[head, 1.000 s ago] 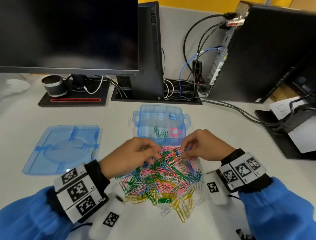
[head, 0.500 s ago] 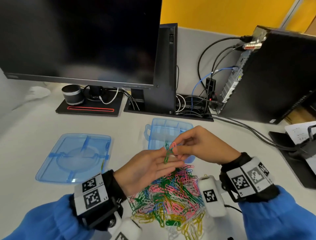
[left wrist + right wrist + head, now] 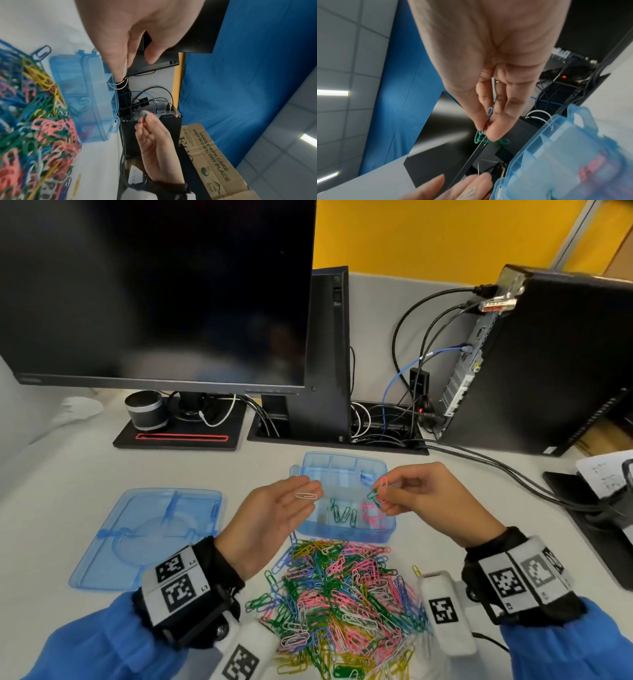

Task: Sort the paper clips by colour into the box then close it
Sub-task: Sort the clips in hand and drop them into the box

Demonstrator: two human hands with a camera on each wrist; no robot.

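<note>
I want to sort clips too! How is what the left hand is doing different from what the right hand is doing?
The left hand lies flat, palm up; the right hand has its fingers curled in a pinch. A single white clip rests loose on the left fingers; the right hand pinches several clips together: green, pink and blue. The left hand is at the near left edge of the box; the right is at its right side. Both are raised above the clip pile.

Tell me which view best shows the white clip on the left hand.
Head view: the white clip lies flat on the open left hand's fingers, unobstructed. Right wrist view catches it only blurred at the bottom edge; left wrist view shows just a sliver.
</note>
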